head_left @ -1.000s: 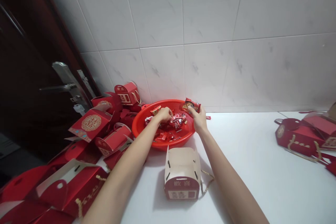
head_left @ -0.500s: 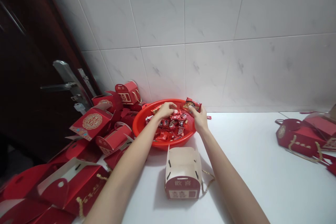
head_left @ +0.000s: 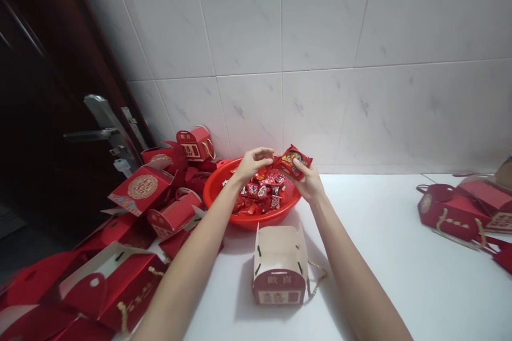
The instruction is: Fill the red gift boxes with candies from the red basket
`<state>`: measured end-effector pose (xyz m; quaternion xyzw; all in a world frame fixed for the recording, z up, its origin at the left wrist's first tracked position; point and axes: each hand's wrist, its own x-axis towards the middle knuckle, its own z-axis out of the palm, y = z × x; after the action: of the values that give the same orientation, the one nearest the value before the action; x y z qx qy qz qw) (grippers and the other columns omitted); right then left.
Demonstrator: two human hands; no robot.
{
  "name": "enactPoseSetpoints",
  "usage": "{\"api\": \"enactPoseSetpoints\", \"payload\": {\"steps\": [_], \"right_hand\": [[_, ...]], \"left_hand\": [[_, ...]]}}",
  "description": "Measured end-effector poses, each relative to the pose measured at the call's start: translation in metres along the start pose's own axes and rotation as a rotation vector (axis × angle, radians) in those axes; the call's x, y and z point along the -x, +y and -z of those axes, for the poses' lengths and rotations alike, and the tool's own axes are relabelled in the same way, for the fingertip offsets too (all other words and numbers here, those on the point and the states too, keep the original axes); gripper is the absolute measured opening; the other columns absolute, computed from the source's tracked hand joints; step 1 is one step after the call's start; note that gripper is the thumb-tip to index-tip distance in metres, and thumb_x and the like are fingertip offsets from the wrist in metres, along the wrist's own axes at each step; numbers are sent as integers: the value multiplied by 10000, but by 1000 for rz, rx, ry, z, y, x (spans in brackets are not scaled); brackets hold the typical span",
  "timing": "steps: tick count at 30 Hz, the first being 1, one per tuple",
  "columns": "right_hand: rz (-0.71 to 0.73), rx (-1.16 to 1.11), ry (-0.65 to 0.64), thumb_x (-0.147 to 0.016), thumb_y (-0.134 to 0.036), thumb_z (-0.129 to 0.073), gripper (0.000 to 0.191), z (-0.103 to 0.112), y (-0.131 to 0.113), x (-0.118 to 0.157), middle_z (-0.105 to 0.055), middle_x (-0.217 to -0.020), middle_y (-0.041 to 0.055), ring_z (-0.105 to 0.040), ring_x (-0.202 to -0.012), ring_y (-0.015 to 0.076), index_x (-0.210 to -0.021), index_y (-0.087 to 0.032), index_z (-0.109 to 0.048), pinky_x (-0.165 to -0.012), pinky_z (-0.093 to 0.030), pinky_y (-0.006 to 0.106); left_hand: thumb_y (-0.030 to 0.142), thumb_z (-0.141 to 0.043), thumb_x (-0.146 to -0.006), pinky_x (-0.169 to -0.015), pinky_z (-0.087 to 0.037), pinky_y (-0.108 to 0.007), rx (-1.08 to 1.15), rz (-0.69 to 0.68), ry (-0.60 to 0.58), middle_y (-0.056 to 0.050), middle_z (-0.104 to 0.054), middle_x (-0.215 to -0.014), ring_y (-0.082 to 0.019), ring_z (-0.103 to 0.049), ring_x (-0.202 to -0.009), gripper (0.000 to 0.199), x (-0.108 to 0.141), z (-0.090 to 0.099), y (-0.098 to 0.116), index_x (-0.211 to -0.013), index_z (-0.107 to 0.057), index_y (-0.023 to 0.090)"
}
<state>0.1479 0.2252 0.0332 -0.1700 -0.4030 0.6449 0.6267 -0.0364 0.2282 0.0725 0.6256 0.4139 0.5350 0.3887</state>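
Observation:
My right hand (head_left: 310,181) is closed on a shiny red snack packet (head_left: 296,162) with a food picture on it, held above the right rim of a red plastic basket (head_left: 276,218). Over the basket's back part, my left hand (head_left: 252,164) pinches a small red-wrapped candy (head_left: 276,161), partly hidden, at its fingertips. It sits close beside the packet. Below both hands, several wrapped candies (head_left: 262,192) in red and dark wrappers fill the basket. In front stands an open gift box (head_left: 279,282), red outside and cream inside, with a rope handle.
Many red gift boxes (head_left: 140,189) are piled on the left, beside a dark door (head_left: 44,90) with a metal handle. More red boxes (head_left: 452,210) lie at the far right of the white table (head_left: 380,234). A tiled wall (head_left: 320,117) rises behind.
My left hand has risen from among the candies and moved right, bringing a red-wrapped candy next to the packet. My right hand has shifted slightly, still gripping its packet.

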Motion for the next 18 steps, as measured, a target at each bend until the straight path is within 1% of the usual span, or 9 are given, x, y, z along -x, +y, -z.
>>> {"api": "enactPoseSetpoints", "payload": {"steps": [2,5,8,10,12,14,16,18], "right_hand": [[4,10,-42,-599,-376,-899,388,-4,-10,4,-782,-922,71,-731,-968,289,-887,-187,-721,-908,-592,477],[25,40,-83,-618,-373,-892,394,-12,-26,9,-776,-927,88,-732,-966,289,-903,-159,-724,-929,-585,456],[42,92,-108,-624,-384,-888,384,-21,-41,15,-773,-922,86,-734,-945,288,-890,-156,-731,-911,-591,454],[42,127,-132,-631,-389,-886,379,-26,-48,20,-774,-922,85,-734,-932,287,-891,-155,-738,-897,-595,456],[19,153,-169,-650,-393,-876,370,-32,-54,25,-775,-922,90,-734,-931,289,-897,-152,-742,-892,-596,463],[-25,177,-205,-671,-402,-864,357,-36,-57,29,-777,-919,94,-733,-935,294,-895,-151,-744,-890,-597,469],[-72,182,-222,-688,-410,-852,345,-40,-59,31,-780,-921,90,-732,-942,291,-896,-155,-747,-891,-600,460],[-122,160,-217,-703,-401,-843,329,-41,-60,32,-781,-930,82,-729,-962,283,-909,-163,-749,-892,-606,437]], "left_hand": [[380,-856,-595,-928,-536,-350,50,7,8,-92,-749,-1089,-240,-682,-1047,523,12,0,7,-1041,-711,146],[467,-825,-659,-906,-547,-336,92,27,38,-94,-734,-1138,-226,-698,-1014,565,32,4,18,-1119,-693,166],[535,-775,-717,-874,-563,-335,68,60,73,-85,-741,-1068,-219,-716,-946,553,53,10,29,-1125,-687,173],[565,-759,-728,-840,-577,-333,60,70,74,-79,-740,-1002,-226,-718,-925,556,65,11,36,-1109,-689,167],[568,-774,-713,-798,-591,-330,52,64,44,-74,-734,-983,-226,-715,-897,574,75,9,42,-1112,-688,164],[536,-810,-684,-776,-601,-328,32,50,22,-65,-731,-989,-211,-713,-851,587,82,2,46,-1123,-686,167],[503,-836,-658,-777,-605,-332,19,31,39,-52,-735,-959,-194,-709,-794,590,85,-4,49,-1117,-688,162],[499,-832,-661,-783,-606,-344,25,15,66,-46,-741,-932,-187,-706,-758,588,86,-9,50,-1117,-688,156]]}}
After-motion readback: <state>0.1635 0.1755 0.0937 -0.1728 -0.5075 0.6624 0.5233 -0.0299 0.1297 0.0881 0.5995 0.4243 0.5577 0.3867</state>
